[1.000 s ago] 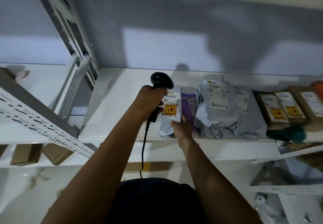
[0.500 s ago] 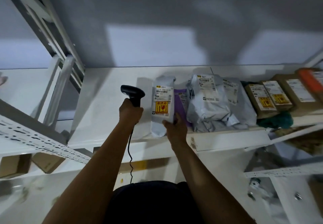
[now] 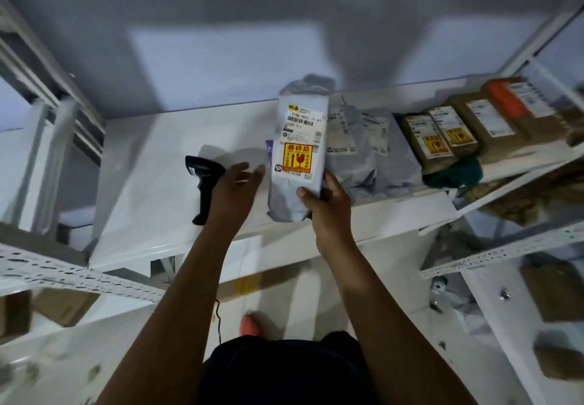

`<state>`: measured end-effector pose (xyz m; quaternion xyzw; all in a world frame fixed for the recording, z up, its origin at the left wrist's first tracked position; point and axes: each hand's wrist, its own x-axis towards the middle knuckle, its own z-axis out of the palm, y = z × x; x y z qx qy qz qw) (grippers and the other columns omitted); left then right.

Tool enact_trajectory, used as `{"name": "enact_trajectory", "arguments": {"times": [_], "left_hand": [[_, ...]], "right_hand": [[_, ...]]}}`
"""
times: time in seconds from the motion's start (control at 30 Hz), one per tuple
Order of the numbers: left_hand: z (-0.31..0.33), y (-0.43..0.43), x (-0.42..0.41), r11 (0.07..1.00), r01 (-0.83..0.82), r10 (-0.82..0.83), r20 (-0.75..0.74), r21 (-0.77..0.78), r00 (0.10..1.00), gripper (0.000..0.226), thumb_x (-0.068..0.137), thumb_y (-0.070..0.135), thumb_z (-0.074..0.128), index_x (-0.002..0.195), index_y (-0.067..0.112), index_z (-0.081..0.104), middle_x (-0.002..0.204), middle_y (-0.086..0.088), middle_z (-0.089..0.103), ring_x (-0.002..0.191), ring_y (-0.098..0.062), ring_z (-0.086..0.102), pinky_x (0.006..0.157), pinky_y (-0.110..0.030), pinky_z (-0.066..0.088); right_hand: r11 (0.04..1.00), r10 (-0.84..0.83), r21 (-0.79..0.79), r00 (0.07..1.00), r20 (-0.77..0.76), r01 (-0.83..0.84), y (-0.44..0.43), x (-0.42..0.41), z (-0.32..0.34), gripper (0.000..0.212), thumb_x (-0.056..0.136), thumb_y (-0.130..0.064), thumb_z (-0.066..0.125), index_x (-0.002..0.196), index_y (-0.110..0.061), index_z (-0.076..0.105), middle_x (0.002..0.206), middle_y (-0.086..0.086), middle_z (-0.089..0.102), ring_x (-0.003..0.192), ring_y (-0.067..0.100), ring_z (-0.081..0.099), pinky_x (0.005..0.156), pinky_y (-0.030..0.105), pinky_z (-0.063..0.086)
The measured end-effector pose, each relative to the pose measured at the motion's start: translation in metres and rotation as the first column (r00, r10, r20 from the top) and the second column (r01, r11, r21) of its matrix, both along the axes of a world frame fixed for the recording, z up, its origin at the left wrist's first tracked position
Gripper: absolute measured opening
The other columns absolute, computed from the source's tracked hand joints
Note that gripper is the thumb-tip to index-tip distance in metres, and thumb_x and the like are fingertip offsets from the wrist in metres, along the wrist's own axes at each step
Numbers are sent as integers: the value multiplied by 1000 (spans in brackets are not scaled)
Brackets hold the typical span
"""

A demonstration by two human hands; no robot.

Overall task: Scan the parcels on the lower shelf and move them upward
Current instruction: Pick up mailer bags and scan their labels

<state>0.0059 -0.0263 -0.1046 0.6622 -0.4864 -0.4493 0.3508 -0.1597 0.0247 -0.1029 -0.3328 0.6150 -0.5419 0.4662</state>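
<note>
Since a second ago: the scanner (image 3: 203, 180) has left my view of the left hand (image 3: 235, 183) and now lies on the shelf board (image 3: 142, 189); the grey parcel (image 3: 298, 158) has come up in the right hand (image 3: 330, 205).
Shelf board: white, running left to right ahead of me, with the parcel row on its right half.
Parcel row: grey bags (image 3: 366, 164) just right of the held parcel, brown boxes (image 3: 458, 132) further right.
Grey parcel: long axis points away from me and upward, barcode label and yellow sticker facing me. I cannot tell whether its lower end touches the board.
Right hand: grips the parcel's lower right corner, thumb on the label face, fingers behind.
Left hand: fingers straight, holding nothing, pointing right at the parcel's left edge, near but apart; the wrist lies over the scanner's handle.
Scanner: head rear-left, handle toward me.
Coming move: the parcel sits right of the left hand and is already in the right. I judge the lift falls to the right hand, with the left free to steady the long side.
</note>
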Motion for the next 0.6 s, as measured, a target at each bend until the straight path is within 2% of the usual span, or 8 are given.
{"name": "enact_trajectory", "arguments": {"times": [0.03,0.1,0.23,0.27,0.33,0.43,0.5,0.6], "left_hand": [[11,4,-13,995,93,-83,-191,42,978,51,92,51,70,124,11,68,113,-3,73,103,-20,71,90,-40,59],[32,14,-40,976,219,-212,-305,-12,928,33,94,37,72,117,13,73,109,-5,78,101,-24,75,87,-47,62],[63,32,-89,954,246,-286,-274,-172,918,27,91,18,77,116,9,76,105,-2,78,85,-6,75,64,-22,58],[72,41,-104,949,254,-298,-270,-186,916,27,90,18,78,115,10,76,104,-2,78,85,-7,75,63,-23,58],[81,53,-133,947,260,-306,-276,-189,911,26,88,21,80,112,12,76,105,-3,79,96,-19,76,69,-37,63],[94,84,-183,936,292,-342,-299,-198,891,24,88,19,81,111,13,75,105,-4,79,99,-26,75,83,-53,62],[100,97,-211,924,316,-368,-283,-213,886,27,87,22,82,112,14,75,105,-2,79,96,-23,76,83,-53,62],[108,114,-251,907,335,-402,-291,-254,868,24,87,20,81,110,17,74,100,2,79,92,-18,76,79,-46,62]], "right_hand": [[1000,-7,-21,1000,21,8,2,-7,8,48,77,-13,76,122,-30,70,113,-4,77,106,22,72,86,46,61],[998,-18,-66,998,64,22,7,-23,24,46,82,-5,76,118,-33,70,114,-1,76,106,25,72,89,50,60],[992,-16,-122,990,141,33,28,-70,54,45,86,2,74,119,-29,69,118,2,75,108,24,72,91,49,60],[990,-17,-137,988,153,38,36,-85,62,46,86,2,74,119,-29,68,117,0,75,107,22,72,90,46,60],[986,-42,-152,985,166,68,54,-116,73,49,84,3,75,123,-28,68,115,-2,76,105,20,73,87,43,61],[979,-93,-164,981,168,121,88,-163,85,56,81,-1,78,133,-19,66,121,2,74,108,26,72,88,48,61],[970,-131,-179,974,184,164,106,-186,90,54,80,-1,78,130,-18,67,121,4,74,109,29,71,89,52,60],[961,-159,-195,968,192,197,128,-222,101,58,75,-5,79,131,-18,67,120,6,74,109,30,71,88,52,60]]}}
